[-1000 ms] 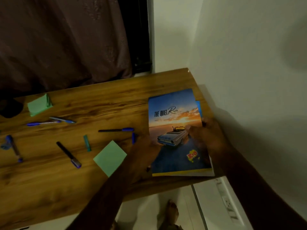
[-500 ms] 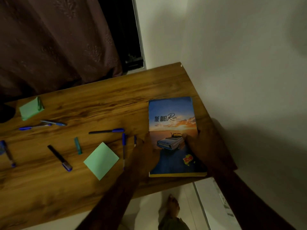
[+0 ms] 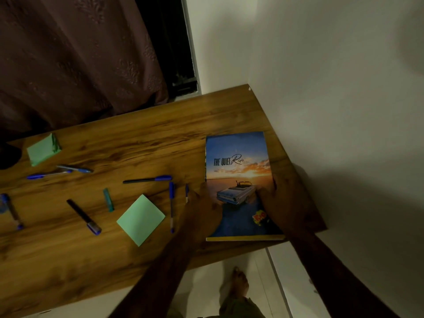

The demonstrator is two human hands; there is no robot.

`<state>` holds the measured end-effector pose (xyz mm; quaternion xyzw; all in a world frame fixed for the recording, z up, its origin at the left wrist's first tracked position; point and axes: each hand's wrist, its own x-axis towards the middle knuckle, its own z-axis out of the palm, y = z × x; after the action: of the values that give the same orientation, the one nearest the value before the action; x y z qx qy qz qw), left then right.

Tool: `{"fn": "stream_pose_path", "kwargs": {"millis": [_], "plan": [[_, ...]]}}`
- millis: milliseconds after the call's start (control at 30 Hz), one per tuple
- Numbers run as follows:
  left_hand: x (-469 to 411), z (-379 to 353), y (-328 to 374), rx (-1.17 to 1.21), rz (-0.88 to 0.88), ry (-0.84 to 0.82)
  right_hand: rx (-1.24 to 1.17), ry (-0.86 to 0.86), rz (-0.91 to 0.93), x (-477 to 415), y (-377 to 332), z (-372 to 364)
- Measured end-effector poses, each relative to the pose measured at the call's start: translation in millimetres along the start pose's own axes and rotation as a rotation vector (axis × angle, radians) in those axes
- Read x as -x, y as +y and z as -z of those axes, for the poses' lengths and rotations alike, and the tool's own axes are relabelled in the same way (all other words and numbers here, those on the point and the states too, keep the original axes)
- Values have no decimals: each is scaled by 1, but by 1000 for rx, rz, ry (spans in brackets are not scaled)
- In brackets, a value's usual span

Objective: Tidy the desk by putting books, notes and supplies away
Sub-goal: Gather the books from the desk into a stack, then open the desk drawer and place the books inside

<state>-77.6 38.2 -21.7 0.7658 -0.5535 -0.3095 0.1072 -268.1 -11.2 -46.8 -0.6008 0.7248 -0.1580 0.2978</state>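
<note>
Wooden surface (image 3: 137,138) in a room corner, with a pale wall (image 3: 332,88) to its right and a dark curtain (image 3: 68,53) behind. The book (image 3: 236,161) lies flat at the right end, cover up. The left hand (image 3: 202,212) rests against the book's left edge, the right hand (image 3: 284,203) on its right edge. In the dim light, whether either grips cannot be told. Left of the book: scattered pens (image 3: 146,179) and two green note pads (image 3: 141,219).
</note>
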Motion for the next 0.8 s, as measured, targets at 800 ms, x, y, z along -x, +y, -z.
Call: {"fn": "stream_pose_path", "kwargs": {"millis": [800], "plan": [[106, 2, -91, 278, -117, -88, -142, 511, -11, 125, 5, -16]]}}
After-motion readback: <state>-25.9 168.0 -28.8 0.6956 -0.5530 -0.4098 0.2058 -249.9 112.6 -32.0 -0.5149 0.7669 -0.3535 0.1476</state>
